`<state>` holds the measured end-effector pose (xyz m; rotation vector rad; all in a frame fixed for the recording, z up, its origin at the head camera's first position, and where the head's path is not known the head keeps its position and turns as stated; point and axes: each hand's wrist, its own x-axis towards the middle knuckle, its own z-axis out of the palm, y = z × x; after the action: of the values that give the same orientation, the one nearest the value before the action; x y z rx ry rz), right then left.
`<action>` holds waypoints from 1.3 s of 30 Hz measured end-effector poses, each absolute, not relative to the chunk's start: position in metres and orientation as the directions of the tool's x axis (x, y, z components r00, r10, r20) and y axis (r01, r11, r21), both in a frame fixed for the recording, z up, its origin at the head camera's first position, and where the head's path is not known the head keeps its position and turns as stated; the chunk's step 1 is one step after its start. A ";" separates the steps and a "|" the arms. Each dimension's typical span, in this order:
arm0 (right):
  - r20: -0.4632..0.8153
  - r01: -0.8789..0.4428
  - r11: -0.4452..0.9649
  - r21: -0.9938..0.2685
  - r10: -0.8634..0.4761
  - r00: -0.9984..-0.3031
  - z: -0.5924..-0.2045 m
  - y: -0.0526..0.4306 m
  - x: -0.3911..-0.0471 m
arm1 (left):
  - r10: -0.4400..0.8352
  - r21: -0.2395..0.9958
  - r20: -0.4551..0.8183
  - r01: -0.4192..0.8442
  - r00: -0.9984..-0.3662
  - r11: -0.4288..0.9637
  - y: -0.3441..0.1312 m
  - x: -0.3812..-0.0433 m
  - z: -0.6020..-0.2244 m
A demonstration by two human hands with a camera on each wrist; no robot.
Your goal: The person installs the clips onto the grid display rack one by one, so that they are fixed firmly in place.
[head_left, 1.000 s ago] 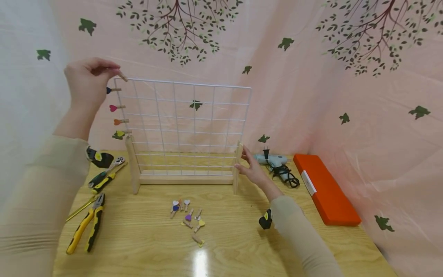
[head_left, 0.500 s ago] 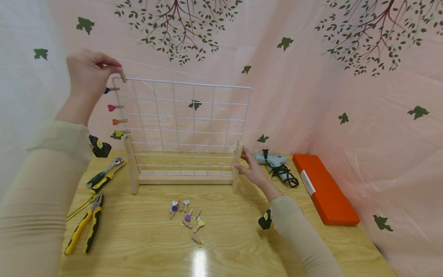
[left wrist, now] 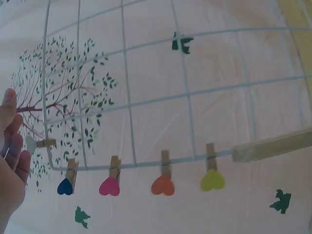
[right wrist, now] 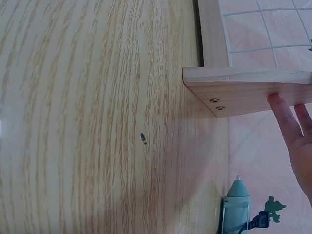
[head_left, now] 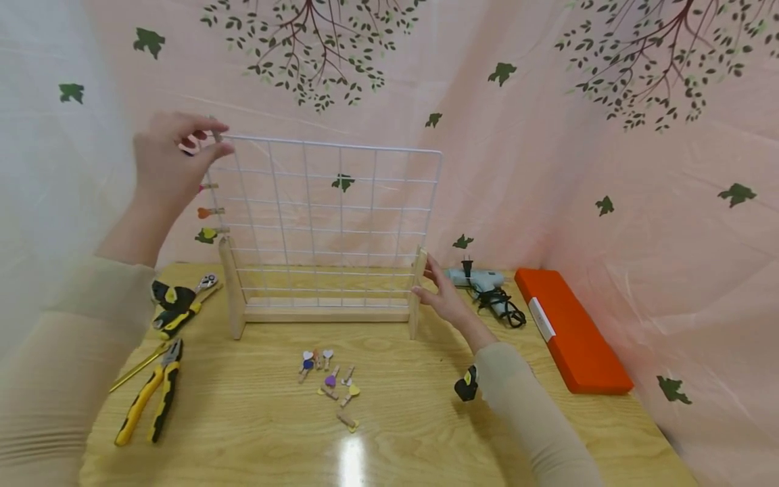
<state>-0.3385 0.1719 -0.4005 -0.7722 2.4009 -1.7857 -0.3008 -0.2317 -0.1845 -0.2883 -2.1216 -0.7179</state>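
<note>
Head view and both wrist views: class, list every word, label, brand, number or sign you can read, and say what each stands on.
Readable text: none in any view.
White label on the orange-red box: too small to read, if printed at all.
Pliers: any marking is too small to read.
Heart clips on the grid: plain colours, no visible lettering.

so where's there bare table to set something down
Bare wood-grain table: between the yellow and black pliers and the loose wooden heart clothespins, and between those clothespins and the beige right sleeve. Crowded: the left side, with pliers, gold rod and silver ratchet, and beyond the right hand, where the pale blue glue gun lies near the flat red box.
</note>
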 end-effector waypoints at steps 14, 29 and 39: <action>0.269 -0.379 0.209 -0.902 -0.416 -0.869 -0.415 0.175 -0.352 | 0.352 0.376 0.489 0.557 -0.798 0.741 -0.196 -0.276 -0.358; 0.285 -0.395 0.199 -0.897 -0.423 -0.860 -0.417 0.177 -0.352 | 0.481 0.573 0.125 0.459 -0.868 0.679 -0.186 -0.277 -0.457; 0.236 -0.348 0.216 -0.912 -0.417 -0.878 -0.400 0.173 -0.338 | 0.509 0.572 0.115 0.476 -0.853 0.668 -0.182 -0.274 -0.465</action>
<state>-0.3377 0.1730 -0.4002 -0.7565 2.4020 -1.7759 -0.2735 -0.1821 -0.4653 -0.8623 -2.9180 -0.9770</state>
